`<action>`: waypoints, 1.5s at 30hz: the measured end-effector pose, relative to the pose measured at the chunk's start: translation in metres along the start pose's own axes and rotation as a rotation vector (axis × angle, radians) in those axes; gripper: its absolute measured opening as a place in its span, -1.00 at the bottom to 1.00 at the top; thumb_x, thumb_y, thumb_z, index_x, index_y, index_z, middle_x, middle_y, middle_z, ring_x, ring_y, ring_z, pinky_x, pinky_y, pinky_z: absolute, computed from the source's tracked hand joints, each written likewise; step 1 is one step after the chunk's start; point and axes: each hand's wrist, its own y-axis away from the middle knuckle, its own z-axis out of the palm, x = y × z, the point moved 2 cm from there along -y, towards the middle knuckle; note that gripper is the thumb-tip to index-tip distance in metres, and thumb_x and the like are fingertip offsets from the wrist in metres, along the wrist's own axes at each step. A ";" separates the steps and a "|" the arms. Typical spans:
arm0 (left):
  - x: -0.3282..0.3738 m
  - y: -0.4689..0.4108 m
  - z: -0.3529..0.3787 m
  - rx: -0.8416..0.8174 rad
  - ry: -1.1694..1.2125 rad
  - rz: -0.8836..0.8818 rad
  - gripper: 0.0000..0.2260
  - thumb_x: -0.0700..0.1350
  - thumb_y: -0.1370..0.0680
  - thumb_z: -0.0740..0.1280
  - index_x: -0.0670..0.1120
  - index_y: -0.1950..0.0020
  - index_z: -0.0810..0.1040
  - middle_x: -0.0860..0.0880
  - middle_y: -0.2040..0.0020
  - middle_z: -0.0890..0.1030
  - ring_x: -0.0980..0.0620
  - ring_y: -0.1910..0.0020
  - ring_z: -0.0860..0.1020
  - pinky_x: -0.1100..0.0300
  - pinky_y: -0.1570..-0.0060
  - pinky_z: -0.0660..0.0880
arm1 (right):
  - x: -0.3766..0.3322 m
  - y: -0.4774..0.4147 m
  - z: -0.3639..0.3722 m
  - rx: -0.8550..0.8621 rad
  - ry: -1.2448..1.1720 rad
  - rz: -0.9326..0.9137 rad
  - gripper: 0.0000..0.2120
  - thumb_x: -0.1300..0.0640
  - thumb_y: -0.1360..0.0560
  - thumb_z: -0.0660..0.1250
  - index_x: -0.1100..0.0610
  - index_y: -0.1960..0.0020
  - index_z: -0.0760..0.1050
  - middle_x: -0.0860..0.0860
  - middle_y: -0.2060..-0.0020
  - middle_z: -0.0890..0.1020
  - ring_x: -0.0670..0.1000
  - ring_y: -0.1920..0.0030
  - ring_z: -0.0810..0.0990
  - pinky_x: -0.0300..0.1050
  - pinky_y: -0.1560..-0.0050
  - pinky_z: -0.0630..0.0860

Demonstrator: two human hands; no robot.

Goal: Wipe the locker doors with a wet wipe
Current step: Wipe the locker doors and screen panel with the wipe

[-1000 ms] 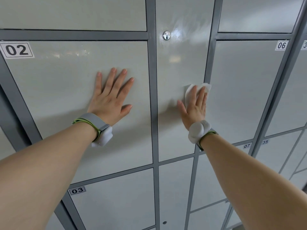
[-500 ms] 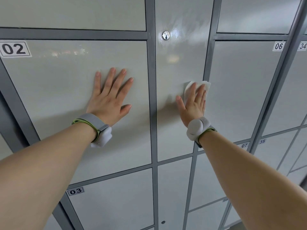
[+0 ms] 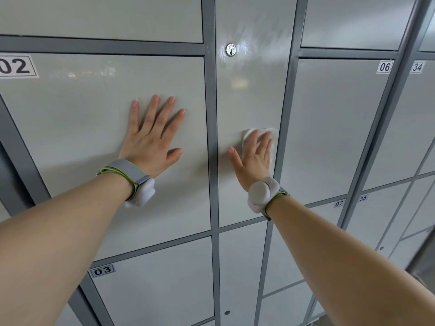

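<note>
A wall of pale grey locker doors fills the view. My left hand [image 3: 154, 135] lies flat with spread fingers on the wide door marked 02 [image 3: 70, 128]. My right hand [image 3: 255, 155] presses a white wet wipe [image 3: 247, 135] with straight fingers against the narrow middle door [image 3: 249, 95], near its right edge. The wipe shows above and beside my fingertips. That narrow door gleams with wet streaks around its round keyhole [image 3: 230, 50].
Dark grey frame bars [image 3: 210, 137] separate the doors. Doors numbered 06 [image 3: 339, 125], 07, 34 and 35 stand to the right, and door 03 [image 3: 153, 285] sits below left. Both wrists carry grey bands with white pods.
My right hand has slid the wipe a little down the narrow door. My left hand stays flat in the same spot on door 02.
</note>
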 end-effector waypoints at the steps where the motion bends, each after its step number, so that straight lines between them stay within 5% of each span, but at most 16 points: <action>1: 0.000 0.000 0.000 -0.001 0.001 0.000 -0.31 0.13 -0.47 0.16 -0.13 -0.53 0.09 -0.18 -0.52 0.07 -0.24 -0.49 -0.10 -0.13 -0.40 -0.41 | -0.002 0.000 0.002 0.005 0.003 -0.009 -0.21 -0.22 -0.57 0.07 0.10 -0.53 -0.31 0.17 -0.50 -0.32 0.12 -0.49 -0.36 0.00 -0.46 -0.29; 6: 0.000 0.002 0.001 0.000 0.024 0.007 -0.17 0.08 -0.40 0.45 -0.14 -0.52 0.10 -0.19 -0.52 0.07 -0.24 -0.48 -0.07 -0.16 -0.38 -0.38 | 0.019 0.022 0.022 -0.089 0.120 0.013 -0.20 -0.26 -0.55 0.04 0.03 -0.51 -0.38 0.11 -0.49 -0.36 0.08 -0.49 -0.39 0.09 -0.48 -0.26; 12: 0.001 0.003 0.000 -0.008 0.038 0.000 -0.17 0.06 -0.40 0.44 -0.13 -0.52 0.08 -0.20 -0.53 0.07 -0.21 -0.50 -0.16 -0.11 -0.37 -0.46 | 0.021 0.036 0.027 -0.172 0.115 0.084 -0.18 -0.28 -0.55 0.05 0.06 -0.51 -0.38 0.14 -0.49 -0.36 0.10 -0.49 -0.38 0.10 -0.49 -0.27; 20: 0.002 0.003 0.000 0.001 0.048 0.009 -0.18 0.07 -0.41 0.43 -0.14 -0.52 0.09 -0.21 -0.53 0.08 -0.24 -0.49 -0.10 -0.12 -0.37 -0.45 | -0.021 0.020 0.028 -0.066 0.133 -0.108 -0.22 -0.27 -0.56 0.03 0.03 -0.52 -0.36 0.12 -0.49 -0.37 0.08 -0.48 -0.41 0.07 -0.48 -0.31; 28: 0.001 0.005 0.000 0.000 0.067 0.025 -0.16 0.08 -0.39 0.44 -0.13 -0.52 0.08 -0.22 -0.53 0.08 -0.23 -0.48 -0.05 -0.13 -0.36 -0.44 | 0.022 0.056 0.052 -0.267 0.306 0.007 -0.06 -0.54 -0.29 -0.32 0.01 -0.43 -0.51 0.12 -0.47 -0.41 0.08 -0.47 -0.43 0.14 -0.47 -0.32; 32: 0.002 0.006 0.002 -0.006 0.063 0.028 -0.15 0.09 -0.40 0.43 -0.12 -0.53 0.06 -0.20 -0.54 0.05 -0.20 -0.48 -0.09 -0.12 -0.36 -0.46 | -0.004 0.046 0.045 -0.217 0.220 -0.056 -0.20 -0.34 -0.54 -0.03 0.04 -0.52 -0.36 0.13 -0.48 -0.37 0.08 -0.48 -0.42 0.12 -0.47 -0.33; 37: -0.001 0.009 0.002 -0.022 0.067 0.051 -0.14 0.09 -0.39 0.44 -0.09 -0.53 0.04 -0.16 -0.53 0.01 -0.18 -0.49 -0.13 -0.11 -0.37 -0.45 | -0.020 0.038 0.045 -0.170 0.167 -0.126 -0.25 -0.26 -0.57 0.02 -0.03 -0.52 -0.35 0.08 -0.48 -0.39 0.05 -0.47 -0.44 0.08 -0.44 -0.37; 45: 0.001 0.026 0.007 -0.066 0.048 0.070 -0.14 0.07 -0.38 0.46 -0.09 -0.53 0.06 -0.14 -0.53 0.04 -0.06 -0.47 -0.37 -0.10 -0.37 -0.46 | 0.021 0.070 0.066 -0.322 0.275 -0.002 -0.23 -0.30 -0.55 -0.02 0.00 -0.50 -0.40 0.10 -0.47 -0.41 0.07 -0.48 -0.42 0.15 -0.47 -0.29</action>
